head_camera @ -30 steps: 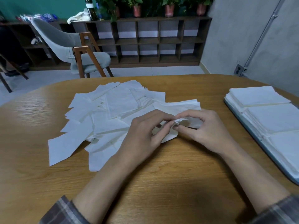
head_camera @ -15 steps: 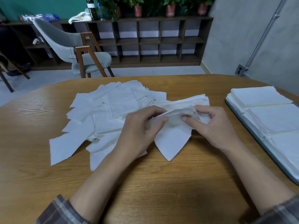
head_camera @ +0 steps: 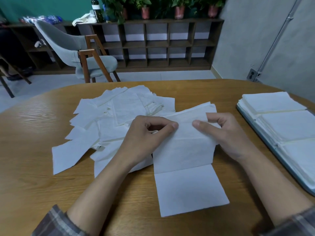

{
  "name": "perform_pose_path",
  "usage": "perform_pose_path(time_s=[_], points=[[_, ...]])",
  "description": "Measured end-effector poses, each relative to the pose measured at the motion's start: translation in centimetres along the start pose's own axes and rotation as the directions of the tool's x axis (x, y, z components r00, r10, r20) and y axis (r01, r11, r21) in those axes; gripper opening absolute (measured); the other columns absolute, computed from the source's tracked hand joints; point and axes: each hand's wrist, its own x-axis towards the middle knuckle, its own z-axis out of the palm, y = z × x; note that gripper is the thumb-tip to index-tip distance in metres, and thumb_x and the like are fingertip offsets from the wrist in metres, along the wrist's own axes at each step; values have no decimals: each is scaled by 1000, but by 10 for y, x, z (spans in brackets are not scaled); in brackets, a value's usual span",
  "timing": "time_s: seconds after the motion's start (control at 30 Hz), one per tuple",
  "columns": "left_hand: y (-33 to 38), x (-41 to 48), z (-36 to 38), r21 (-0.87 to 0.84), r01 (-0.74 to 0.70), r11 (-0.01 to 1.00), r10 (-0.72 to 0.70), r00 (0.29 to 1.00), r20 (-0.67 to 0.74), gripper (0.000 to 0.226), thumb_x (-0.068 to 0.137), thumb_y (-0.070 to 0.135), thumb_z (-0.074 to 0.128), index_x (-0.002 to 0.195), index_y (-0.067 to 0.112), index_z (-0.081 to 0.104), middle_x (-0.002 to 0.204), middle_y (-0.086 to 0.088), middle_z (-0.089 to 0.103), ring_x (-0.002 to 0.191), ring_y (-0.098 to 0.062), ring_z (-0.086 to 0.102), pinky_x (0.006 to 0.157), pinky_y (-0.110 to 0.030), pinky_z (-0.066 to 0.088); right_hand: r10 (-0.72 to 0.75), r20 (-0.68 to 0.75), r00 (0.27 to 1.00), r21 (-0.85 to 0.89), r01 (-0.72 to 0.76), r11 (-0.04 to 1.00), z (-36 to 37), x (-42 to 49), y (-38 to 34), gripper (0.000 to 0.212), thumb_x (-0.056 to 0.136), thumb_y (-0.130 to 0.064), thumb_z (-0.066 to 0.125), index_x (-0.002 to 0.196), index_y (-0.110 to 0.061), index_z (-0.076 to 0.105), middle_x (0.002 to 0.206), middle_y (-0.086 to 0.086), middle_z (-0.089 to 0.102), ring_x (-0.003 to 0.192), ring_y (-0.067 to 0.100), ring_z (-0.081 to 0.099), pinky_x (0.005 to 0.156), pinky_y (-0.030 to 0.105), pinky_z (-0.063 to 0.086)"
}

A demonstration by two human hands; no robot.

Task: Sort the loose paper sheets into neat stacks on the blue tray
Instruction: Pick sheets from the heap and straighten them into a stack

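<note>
Left hand [head_camera: 146, 135] and right hand [head_camera: 226, 133] are both pinching the top edge of an unfolded white paper sheet [head_camera: 185, 167], frame centre. Loose white sheet pile [head_camera: 109, 120] is lying left of centre; neat white stacks [head_camera: 289, 123] are sitting on the blue tray [head_camera: 279, 156] at right.

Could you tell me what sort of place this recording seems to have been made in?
Probably an office lounge or meeting room: a large rounded wooden table, a grey upholstered chair with wooden legs, and a low open-cubby shelf topped with potted plants.
</note>
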Motion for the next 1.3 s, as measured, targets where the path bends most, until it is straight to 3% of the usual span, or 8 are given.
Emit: perform_pose_path(time_s=[0.13,0.3,0.7,0.83,1.03,1.13,1.2,1.3], points=[[0,1,0,-9,-20,1000,20,999,-27,9,95,14,77,92,16,85,95,13,81,94,1,73,81,-14,52,-5,-35,999,55,7,998,2,1,2,19,89,-25,72,92,-11,83,98,8,81,87,19,76,72,24,57],[-2,4,-3,-4,-16,1000,15,994,-112,5,92,22,81,97,24,83,102,18,79,96,-3,72,78,-29,54,15,-64,998,131,-7,991,1,3,5,22,88,-27,73,101,-12,81,106,9,80,93,23,77,74,28,57],[-8,6,8,-6,-9,1000,8,971,-240,12,89,23,84,99,28,80,102,19,78,90,-1,70,70,-14,46,-6,-42,999,-12,6,1000,13,3,4,28,99,-17,69,124,-26,72,121,-14,73,109,6,70,79,19,54],[-7,3,9,-25,67,997,-70,984,-162,40,85,32,88,121,39,69,110,10,75,92,-9,75,74,-25,60,-61,-173,983,-186,28,982,9,7,9,52,99,-24,71,141,-48,51,136,-38,50,126,-16,49,102,19,47],[-9,0,9,241,132,961,-133,991,-9,83,77,37,93,140,54,42,93,12,69,91,8,63,74,-15,54,-101,-325,940,-255,15,967,-2,13,18,62,99,-19,71,145,-44,39,150,-28,35,121,-33,32,107,13,32],[-14,1,8,242,123,963,-117,992,-38,78,79,28,91,135,53,44,85,8,73,86,-4,69,82,-32,61,-149,-323,934,-341,32,940,-6,15,23,47,100,-14,68,136,-37,49,140,-30,46,126,-28,33,102,-1,25],[-13,1,7,258,96,961,-94,995,-20,63,81,29,90,127,48,53,86,7,74,85,-6,68,81,-30,58,-181,-304,935,-386,53,921,-8,15,26,25,102,-10,63,118,-28,66,123,-27,64,119,-18,50,94,-2,32],[-5,-1,4,308,-7,951,-25,995,102,24,84,30,89,101,38,74,89,15,75,86,-2,68,75,-24,52,-152,-290,945,-351,43,935,-9,16,27,29,103,-4,58,93,-20,80,101,-19,77,103,-9,65,86,1,38]])
